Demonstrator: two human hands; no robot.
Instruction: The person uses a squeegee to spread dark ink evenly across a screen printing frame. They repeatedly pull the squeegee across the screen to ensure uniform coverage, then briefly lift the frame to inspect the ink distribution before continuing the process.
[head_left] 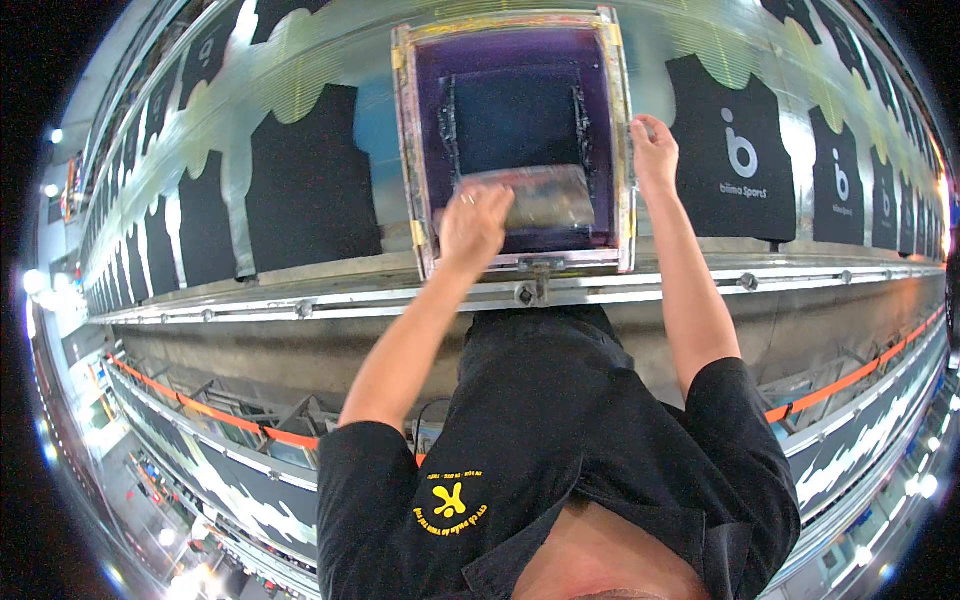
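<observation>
**Squeegee gripped at the near edge of the printing screen**

Black shirt fabric (560,420) with a yellow emblem fills the lower part of the view, both bare forearms reaching up and away from it. Left hand (472,225) is clenched around the squeegee (540,197), fingers curled tight over its left end; the blade lies across the near part of the purple mesh, inside the screen frame (404,150). Right hand (653,152) rests on the frame's right rail, fingers wrapped loosely over the edge and pressing on it. Screen and frame sit on the long printing table (700,275), against its metal rail. Beside the frame lie black garment pieces: a plain one (310,180) to the left, one with a white logo (735,150) to the right, others stretching away along the table on both sides.
</observation>
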